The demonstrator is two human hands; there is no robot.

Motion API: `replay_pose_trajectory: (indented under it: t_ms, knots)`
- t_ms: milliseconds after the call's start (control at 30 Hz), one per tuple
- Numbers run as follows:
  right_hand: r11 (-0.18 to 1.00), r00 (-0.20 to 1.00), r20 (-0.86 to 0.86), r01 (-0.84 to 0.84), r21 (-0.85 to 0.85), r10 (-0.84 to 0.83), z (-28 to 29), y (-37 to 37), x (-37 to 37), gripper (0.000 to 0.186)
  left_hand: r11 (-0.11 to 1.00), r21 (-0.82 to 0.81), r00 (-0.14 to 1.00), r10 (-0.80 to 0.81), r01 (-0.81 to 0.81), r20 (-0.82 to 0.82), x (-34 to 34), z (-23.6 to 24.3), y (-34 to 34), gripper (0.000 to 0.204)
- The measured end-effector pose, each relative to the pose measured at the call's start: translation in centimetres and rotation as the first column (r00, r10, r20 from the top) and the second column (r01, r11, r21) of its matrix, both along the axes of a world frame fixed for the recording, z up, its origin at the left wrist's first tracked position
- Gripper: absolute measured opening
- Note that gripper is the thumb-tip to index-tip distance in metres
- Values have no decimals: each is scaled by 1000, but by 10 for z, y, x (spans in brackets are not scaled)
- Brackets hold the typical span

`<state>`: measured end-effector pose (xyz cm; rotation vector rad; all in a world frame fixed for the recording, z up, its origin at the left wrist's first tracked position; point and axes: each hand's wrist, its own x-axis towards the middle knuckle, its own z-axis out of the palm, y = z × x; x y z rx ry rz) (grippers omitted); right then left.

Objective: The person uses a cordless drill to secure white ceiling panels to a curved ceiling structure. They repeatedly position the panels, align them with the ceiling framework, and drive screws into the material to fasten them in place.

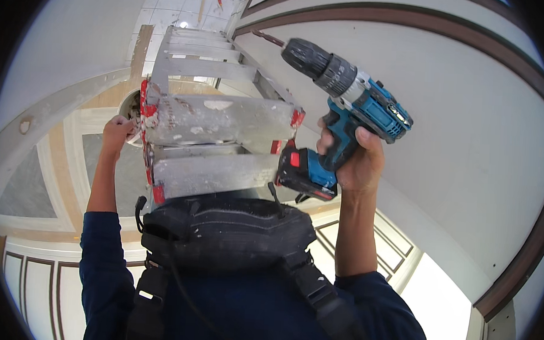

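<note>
Right hand is gripping the cordless drill firmly round its pistol grip, right of the aluminium stepladder — probably heavy, rigid, battery pack weighting the base, handle the best hold — while left hand is resting near the stepladder's left edge, contents unclear

Left forearm is bare and reaches up from lower left, near vertical in view. Left hand turns inward, fingers curled; fingertip contact is unclear. Right forearm is bare and rises from lower right, also near vertical. Right hand is wrapped in a grip, thumb pointing up. Hands sit well apart, roughly level.
</note>
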<state>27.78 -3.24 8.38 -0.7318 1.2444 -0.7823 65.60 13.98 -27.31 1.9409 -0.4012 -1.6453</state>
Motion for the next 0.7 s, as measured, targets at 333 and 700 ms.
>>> replay_pose_trajectory:
  t_ms: [333, 700]
  knots:
    - [981, 983, 176, 87, -172, -56, -15, 18, -31, 57, 764, -383, 783, 605, -519, 144, 16, 119, -7, 33]
    - [893, 841, 463, 406, -195, -281, -46, 41, -72, 44, 886, -452, 961, -30, -101, -273, -93, 272, -153, 21]
